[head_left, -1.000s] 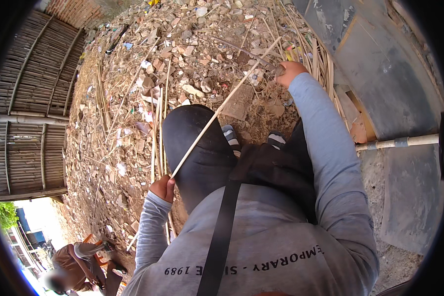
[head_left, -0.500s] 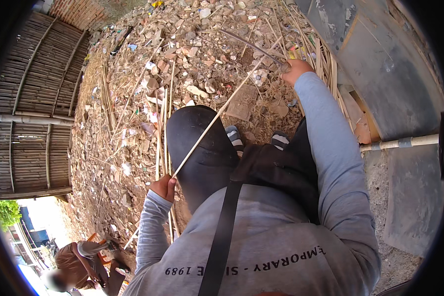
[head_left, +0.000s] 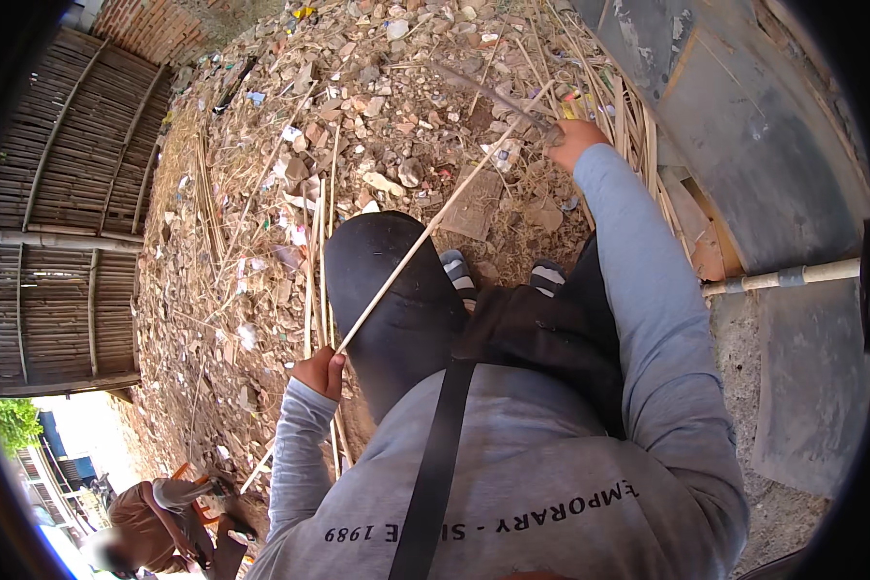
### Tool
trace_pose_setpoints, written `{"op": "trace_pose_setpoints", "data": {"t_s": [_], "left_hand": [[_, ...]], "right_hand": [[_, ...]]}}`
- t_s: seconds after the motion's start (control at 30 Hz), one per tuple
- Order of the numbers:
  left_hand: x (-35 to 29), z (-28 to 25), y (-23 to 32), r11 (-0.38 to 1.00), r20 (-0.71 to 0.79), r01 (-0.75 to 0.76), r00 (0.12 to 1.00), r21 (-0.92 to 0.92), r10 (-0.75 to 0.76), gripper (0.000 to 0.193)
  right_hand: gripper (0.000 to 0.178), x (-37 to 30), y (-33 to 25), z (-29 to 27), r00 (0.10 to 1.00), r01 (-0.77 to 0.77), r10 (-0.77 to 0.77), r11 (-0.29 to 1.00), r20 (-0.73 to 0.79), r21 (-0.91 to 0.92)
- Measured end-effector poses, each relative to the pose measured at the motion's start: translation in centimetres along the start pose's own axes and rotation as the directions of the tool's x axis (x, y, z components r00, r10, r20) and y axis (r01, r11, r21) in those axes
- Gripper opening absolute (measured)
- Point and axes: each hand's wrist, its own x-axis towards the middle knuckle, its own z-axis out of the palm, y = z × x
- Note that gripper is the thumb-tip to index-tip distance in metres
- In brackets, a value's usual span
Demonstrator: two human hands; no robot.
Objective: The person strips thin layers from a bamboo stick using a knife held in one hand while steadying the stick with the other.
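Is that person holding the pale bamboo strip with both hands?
No, only the left hand holds the bamboo strip; the right hand grips a long dark knife.

Legible print: one line only, dark capitals plus a four-digit number, on the grey long-sleeved shirt (head_left: 532,416). The lettering (head_left: 580,507) runs across the fabric in a shallow curve, upside down in this view. Number at the left end, dash mid-line. Black strap (head_left: 440,445) crosses it, hiding part of one word. First letter at the right end distorted by a fold.
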Motion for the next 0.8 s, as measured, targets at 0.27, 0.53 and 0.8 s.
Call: {"op": "trace_pose_setpoints", "data": {"t_s": [0.27, 0.53, 0.8], "left_hand": [[0.5, 0.8, -0.5, 0.998, -0.012, -0.037, 0.999, -0.052, 0.037, 0.044], [0.3, -0.4, 1.4, 0.999, -0.004, 0.016, 1.0, -0.03, -0.016, 0.048], [-0.1, 1.6, 1.4, 0.999, -0.088, 0.047, 0.995, -0.015, -0.048, 0.037]], "right_hand": [[0.032, -0.8, 0.3, -0.3, 0.973, 0.123, -0.121, 0.992, 0.198, 0.0], [0.037, -1.7, -2.1, -2.0, 0.993, -0.047, 0.041, 0.998, 0.113, 0.048], [0.033, -2.8, -2.2, -2.1, 0.957, 0.231, -0.23, 0.973, 0.176, 0.012]]}}
